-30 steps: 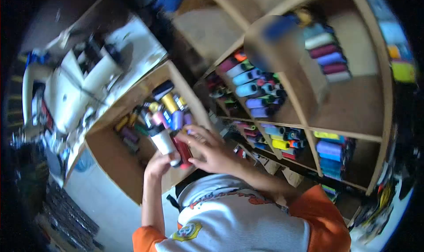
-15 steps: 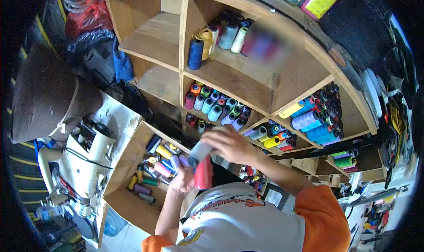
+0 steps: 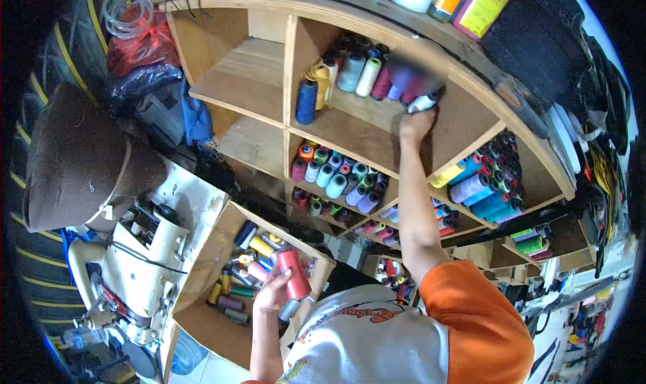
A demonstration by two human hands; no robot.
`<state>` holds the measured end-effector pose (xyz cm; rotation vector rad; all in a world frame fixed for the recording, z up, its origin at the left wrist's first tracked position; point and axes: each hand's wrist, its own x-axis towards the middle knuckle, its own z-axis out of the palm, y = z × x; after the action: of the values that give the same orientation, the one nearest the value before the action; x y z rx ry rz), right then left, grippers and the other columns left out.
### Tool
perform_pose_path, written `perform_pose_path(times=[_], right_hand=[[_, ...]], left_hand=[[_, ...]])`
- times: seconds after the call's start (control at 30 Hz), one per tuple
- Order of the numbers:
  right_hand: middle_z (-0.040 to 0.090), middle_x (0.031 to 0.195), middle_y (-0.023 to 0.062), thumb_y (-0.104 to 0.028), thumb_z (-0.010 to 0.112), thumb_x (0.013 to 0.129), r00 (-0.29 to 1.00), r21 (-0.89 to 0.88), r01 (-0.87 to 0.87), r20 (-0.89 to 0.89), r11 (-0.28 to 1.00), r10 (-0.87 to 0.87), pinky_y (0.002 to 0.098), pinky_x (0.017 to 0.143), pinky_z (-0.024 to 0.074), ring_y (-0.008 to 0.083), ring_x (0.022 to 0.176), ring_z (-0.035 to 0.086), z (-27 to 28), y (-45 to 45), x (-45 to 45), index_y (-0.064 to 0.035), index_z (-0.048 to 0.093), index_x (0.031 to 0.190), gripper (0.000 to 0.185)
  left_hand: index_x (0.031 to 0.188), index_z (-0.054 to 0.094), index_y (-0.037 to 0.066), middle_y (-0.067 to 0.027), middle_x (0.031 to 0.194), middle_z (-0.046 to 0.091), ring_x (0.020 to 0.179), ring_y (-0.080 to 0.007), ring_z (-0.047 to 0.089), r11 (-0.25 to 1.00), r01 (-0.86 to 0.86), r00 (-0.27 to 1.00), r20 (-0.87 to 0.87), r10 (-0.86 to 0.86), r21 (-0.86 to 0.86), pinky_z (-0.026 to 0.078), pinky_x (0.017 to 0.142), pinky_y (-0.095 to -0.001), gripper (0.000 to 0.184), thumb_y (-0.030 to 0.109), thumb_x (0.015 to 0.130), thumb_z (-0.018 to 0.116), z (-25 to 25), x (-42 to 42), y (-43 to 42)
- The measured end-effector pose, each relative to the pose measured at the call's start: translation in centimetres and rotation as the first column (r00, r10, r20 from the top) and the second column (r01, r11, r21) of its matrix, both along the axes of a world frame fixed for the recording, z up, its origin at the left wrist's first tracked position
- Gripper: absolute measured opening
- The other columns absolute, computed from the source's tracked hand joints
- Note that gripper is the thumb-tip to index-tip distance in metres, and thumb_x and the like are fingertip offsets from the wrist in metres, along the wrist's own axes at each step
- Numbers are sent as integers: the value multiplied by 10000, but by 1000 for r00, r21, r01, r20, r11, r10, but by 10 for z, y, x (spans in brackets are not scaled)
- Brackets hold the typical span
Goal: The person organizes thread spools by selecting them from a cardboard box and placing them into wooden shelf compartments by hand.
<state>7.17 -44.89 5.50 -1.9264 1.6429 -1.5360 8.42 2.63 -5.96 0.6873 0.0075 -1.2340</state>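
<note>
My right hand point(image 3: 418, 124) reaches into the upper shelf compartment, its fingers closed on a whitish thread spool point(image 3: 423, 102) at the right end of a row. Beside it stand maroon, cream and grey spools, partly blurred. At the left of that compartment are a dark blue spool point(image 3: 306, 102) and a golden one point(image 3: 324, 86). My left hand point(image 3: 272, 291) holds a red spool point(image 3: 293, 274) over the near side of a cardboard box point(image 3: 202, 323). A grey spool point(image 3: 289, 310) shows just under the red one, partly hidden. Several mixed spools lie in the box.
A white sewing machine point(image 3: 145, 269) stands left of the box. Lower shelf compartments hold many spools, including purple ones point(image 3: 469, 188). Bottles point(image 3: 482, 8) line the shelf top. A brown cloth-covered bundle point(image 3: 74, 155) is at far left.
My right hand has moved from beside the red spool up into the upper compartment, carrying the whitish spool. My left hand has stayed over the box with the red spool.
</note>
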Motion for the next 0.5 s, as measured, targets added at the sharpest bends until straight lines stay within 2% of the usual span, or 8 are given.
perform_pose_path(times=[0.07,0.13,0.23,0.27,0.33,0.4,0.47,0.5], right_hand=[[591,962,279,-74,595,749,996,-4,-33,79,999,34,484,816,431,426,951,563,3,-12,-3,61,515,975,275],[622,876,263,-83,610,726,981,117,24,-194,993,-1,477,752,466,410,893,601,-13,-41,-6,38,571,888,206],[636,796,245,-122,640,692,939,38,-31,-340,999,42,458,708,486,390,831,626,-30,-71,-14,14,616,739,146],[639,793,242,-137,648,684,934,-3,-68,-353,998,63,452,705,489,387,823,629,-27,-69,-16,15,621,707,156],[637,797,244,-82,583,752,965,-87,-36,-264,996,12,449,673,501,376,800,637,-32,-74,-12,22,632,733,117],[643,800,229,-134,613,755,916,-49,-21,-402,999,0,435,732,491,369,826,636,-23,-68,-16,-11,658,776,132],[646,819,221,-172,638,761,906,1,-41,-421,999,38,431,726,490,364,832,636,7,-22,-10,-28,672,827,163],[649,796,212,-204,653,768,913,-28,-139,-391,990,117,417,700,492,336,786,648,12,3,-4,-25,669,845,195]], left_hand=[[1337,350,58,-137,1153,549,1046,-270,554,1000,-21,1000,8,21,-1,456,901,-428,650,183,794,683,-8,3,7],[1332,362,60,-113,1122,558,1021,-255,561,996,-93,995,38,93,2,461,895,-419,649,175,786,693,-6,6,10],[1317,392,65,-79,1099,565,1007,-227,560,985,-172,983,62,173,-24,458,892,-400,649,162,766,720,-5,13,14],[1294,416,49,-70,1103,571,1007,-213,560,984,-180,973,147,181,-19,458,891,-385,650,188,750,743,-11,17,16],[1266,442,29,-76,1100,581,1003,-199,565,959,-279,923,290,251,58,460,889,-367,693,241,703,788,-5,27,16],[1241,463,16,-101,1097,590,981,-192,583,927,-369,879,351,323,70,457,896,-352,770,311,634,832,10,43,9],[1235,459,4,-109,1116,586,1011,-189,569,929,-369,855,390,341,-3,443,911,-362,712,286,677,800,39,67,-1],[1245,449,-4,-111,1118,581,1030,-188,554,902,-431,786,492,374,3,423,923,-347,682,259,704,772,41,79,-7]])
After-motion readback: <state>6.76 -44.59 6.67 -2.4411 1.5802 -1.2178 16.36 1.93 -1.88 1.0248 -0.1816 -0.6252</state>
